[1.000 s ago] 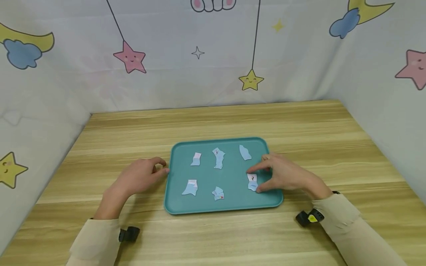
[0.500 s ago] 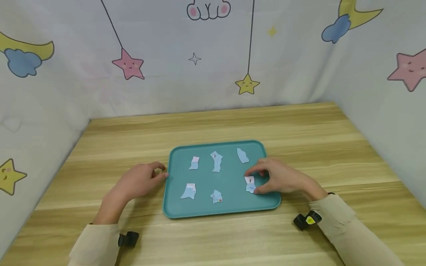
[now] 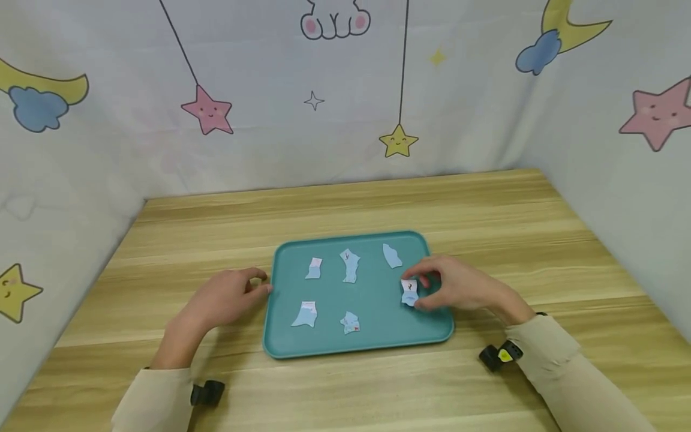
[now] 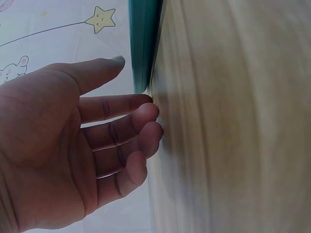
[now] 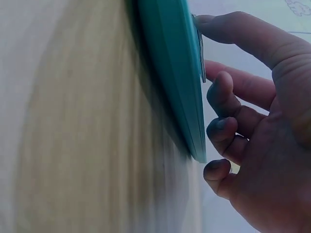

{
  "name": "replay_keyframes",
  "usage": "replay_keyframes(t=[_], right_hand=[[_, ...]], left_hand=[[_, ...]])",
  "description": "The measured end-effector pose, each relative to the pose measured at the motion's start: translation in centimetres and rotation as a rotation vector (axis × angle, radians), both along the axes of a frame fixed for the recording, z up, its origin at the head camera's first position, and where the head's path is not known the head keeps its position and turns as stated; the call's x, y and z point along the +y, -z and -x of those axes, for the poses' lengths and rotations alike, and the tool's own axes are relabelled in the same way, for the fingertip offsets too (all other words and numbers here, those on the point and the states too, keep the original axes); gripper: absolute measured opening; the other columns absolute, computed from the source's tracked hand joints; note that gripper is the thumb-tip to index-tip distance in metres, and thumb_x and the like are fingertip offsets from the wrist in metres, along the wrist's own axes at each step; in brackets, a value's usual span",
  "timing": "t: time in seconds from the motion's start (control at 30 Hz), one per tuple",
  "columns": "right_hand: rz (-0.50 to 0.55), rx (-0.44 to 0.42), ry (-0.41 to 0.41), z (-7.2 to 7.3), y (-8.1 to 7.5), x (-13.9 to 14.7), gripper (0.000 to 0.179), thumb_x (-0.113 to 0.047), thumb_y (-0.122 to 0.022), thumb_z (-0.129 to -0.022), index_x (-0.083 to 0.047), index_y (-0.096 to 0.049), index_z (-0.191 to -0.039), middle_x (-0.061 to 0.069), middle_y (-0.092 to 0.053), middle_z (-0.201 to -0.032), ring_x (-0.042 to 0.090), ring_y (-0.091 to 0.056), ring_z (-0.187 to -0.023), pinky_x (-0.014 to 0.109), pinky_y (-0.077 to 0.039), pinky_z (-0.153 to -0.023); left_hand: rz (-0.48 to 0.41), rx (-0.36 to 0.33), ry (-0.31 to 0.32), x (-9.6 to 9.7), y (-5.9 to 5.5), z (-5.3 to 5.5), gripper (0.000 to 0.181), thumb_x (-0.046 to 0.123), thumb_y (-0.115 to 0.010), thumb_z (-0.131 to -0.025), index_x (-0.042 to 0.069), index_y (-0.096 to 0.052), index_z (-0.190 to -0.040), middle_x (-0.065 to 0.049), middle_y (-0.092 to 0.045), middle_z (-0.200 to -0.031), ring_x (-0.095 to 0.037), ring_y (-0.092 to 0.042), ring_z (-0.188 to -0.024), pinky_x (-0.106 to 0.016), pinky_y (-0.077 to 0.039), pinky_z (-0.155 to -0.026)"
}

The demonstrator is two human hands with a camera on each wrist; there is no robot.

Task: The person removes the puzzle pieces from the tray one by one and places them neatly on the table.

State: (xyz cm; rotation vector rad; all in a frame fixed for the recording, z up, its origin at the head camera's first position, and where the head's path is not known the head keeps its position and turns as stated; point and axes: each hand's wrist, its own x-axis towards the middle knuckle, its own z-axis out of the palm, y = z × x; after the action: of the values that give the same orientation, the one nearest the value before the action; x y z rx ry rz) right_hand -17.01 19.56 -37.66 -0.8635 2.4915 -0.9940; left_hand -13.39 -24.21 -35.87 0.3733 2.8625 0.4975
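My right hand pinches a flat, wavy-edged puzzle piece between thumb and index finger at the tray's right side. That piece is white above with a small dark mark and light blue below; edge-on, the right wrist view shows the puzzle piece at the tray's rim. Beside the left rim of the teal tray, my left hand rests with loosely bent fingers, holding nothing. In the left wrist view, its fingertips are at the wooden surface near the tray.
Several other pale-blue pieces lie spread on the tray: a curved piece at back right, a long piece, a pink-topped piece, a front-left piece and a front-middle piece. Printed fabric bounds the wooden table.
The puzzle piece in my right hand has shifted slightly to the right, and a dark shadow now shows under its lower edge. The head view has tilted a little; the left hand stays put.
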Motion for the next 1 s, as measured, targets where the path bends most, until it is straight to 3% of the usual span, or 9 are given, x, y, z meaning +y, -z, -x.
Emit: replay_keyframes(t=[0.27, 0.47, 0.73, 1.0], right_hand=[[0.005, -0.067, 0.048, 0.1, -0.3, 0.5, 0.047, -0.023, -0.086, -0.087, -0.005, -0.072, -0.129, -0.001, -0.054, -0.085, 0.015, -0.051, -0.078, 0.024, -0.041, -0.067], [0.003, -0.075, 0.064, 0.4, -0.4, 1.2, 0.048, -0.022, -0.084, -0.088, -0.006, -0.072, -0.131, -0.003, -0.044, -0.077, 0.012, -0.045, -0.073, 0.024, -0.037, -0.065], [0.052, -0.102, 0.075, 1.1, -0.8, 2.4, 0.052, -0.019, -0.083, -0.09, -0.001, -0.068, -0.136, -0.004, -0.037, -0.075, 0.009, -0.037, -0.069, 0.024, -0.035, -0.064], [0.076, -0.104, 0.109, 1.4, -1.0, 3.7, 0.052, -0.019, -0.083, -0.09, -0.002, -0.068, -0.137, -0.006, -0.031, -0.069, 0.007, -0.033, -0.063, 0.023, -0.033, -0.06]], left_hand=[[-0.001, -0.006, -0.006, 0.1, 0.2, -0.1, 0.046, 0.036, -0.062, -0.105, 0.0, -0.068, -0.133, 0.0, -0.069, -0.083, -0.015, -0.058, -0.074, -0.038, -0.051, -0.069], [-0.017, -0.012, -0.007, 0.2, 0.2, -0.3, 0.045, 0.035, -0.062, -0.105, 0.0, -0.068, -0.132, 0.001, -0.067, -0.079, -0.015, -0.056, -0.071, -0.035, -0.049, -0.066], [-0.02, -0.012, -0.012, 0.9, 0.3, -0.5, 0.026, 0.033, -0.066, -0.103, 0.009, -0.072, -0.097, 0.003, -0.064, -0.076, -0.013, -0.053, -0.068, -0.031, -0.045, -0.062], [-0.005, 0.012, 0.003, 1.4, 0.5, -0.7, 0.032, 0.026, -0.068, -0.102, 0.014, -0.056, -0.074, 0.003, -0.044, -0.062, -0.013, -0.044, -0.059, -0.029, -0.035, -0.058]])
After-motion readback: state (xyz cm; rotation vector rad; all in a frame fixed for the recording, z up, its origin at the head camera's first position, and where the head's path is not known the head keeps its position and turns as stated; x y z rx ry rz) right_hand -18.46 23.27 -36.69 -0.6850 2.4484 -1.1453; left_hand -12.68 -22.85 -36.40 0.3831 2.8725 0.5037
